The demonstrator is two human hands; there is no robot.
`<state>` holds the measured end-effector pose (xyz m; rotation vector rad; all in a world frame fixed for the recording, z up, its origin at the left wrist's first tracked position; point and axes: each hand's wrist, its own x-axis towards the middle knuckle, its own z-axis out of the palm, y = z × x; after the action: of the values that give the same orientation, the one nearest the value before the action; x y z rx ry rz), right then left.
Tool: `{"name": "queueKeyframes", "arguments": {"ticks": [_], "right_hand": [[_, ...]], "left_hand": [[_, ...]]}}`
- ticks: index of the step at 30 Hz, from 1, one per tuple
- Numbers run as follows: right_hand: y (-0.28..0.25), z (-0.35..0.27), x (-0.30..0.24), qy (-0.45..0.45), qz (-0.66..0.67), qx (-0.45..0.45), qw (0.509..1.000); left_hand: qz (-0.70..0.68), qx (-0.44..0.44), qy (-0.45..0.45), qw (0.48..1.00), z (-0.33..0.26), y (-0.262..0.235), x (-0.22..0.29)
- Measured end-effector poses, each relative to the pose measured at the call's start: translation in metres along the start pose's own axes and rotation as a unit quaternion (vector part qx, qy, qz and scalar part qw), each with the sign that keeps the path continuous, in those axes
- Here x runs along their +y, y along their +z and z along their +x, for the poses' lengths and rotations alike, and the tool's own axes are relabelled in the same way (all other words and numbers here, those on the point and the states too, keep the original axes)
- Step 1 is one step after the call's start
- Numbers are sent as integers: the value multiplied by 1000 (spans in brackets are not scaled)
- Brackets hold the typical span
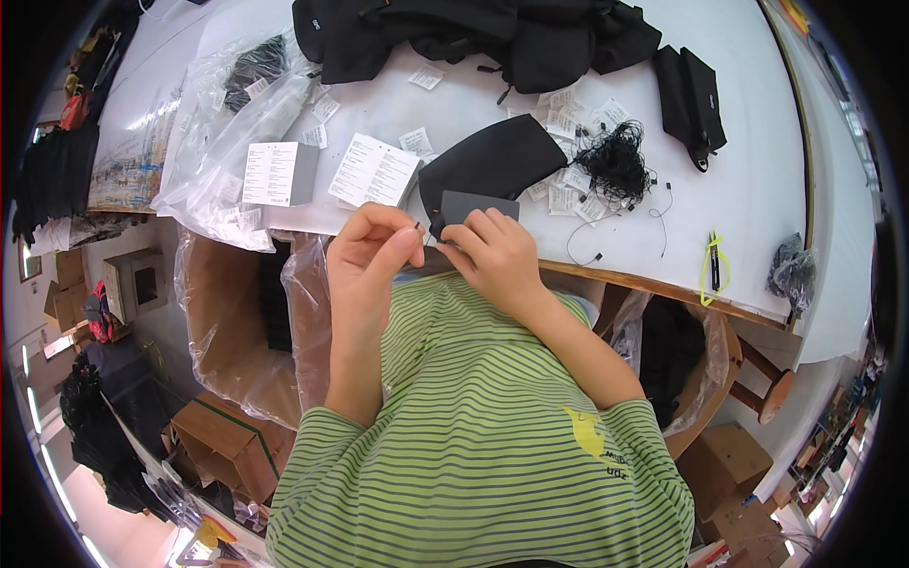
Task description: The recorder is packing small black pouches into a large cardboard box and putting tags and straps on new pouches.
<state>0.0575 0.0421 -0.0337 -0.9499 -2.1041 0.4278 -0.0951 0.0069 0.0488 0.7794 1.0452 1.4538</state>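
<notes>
**Tagging bench: contents seen from above**

White table point(454, 104), long, spanning the upper part of the view; wooden edge along its near side.

Black garments point(473, 38), a loose heap at the far side of the table.

Clear plastic bags point(213, 142), a crumpled pile on the table's left part, one holding dark cloth.

Cardboard box point(222, 322), lined with clear plastic, standing below the table edge on the left.

Black pouch point(492, 163), lying flat just beyond the hands, near the table edge.

Black case point(691, 95), folded, at the right part of the table, well apart from the hands.

White booklets point(374, 170), two, lying side by side left of the pouch.

Black strings point(615, 161), a tangled bunch among scattered white paper labels point(568, 194).

Grey card point(478, 205), rectangular, held at the table edge in front of the pouch.

Right hand point(497, 251), fingers closed around the lower edge of the grey card.

Left hand point(374, 251), thumb and forefinger pinched on a thin black string end point(418, 225), just beside the card's left corner.
</notes>
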Motion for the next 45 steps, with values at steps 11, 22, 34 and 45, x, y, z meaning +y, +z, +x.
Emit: {"name": "queueKeyframes", "arguments": {"ticks": [11,22,34,45], "right_hand": [[-31,-15,-12,395,424,-60,813],[-40,-27,-11,467,676,30,569],[-42,-26,-14,451,657,43,603],[-49,-22,-18,418,584,58,694]], "left_hand": [[244,-37,-33,969,-4,5,-16],[377,-86,-5,922,-4,22,-20],[379,-89,3,921,-6,23,-21],[384,-90,21,919,-8,27,-18]]}}
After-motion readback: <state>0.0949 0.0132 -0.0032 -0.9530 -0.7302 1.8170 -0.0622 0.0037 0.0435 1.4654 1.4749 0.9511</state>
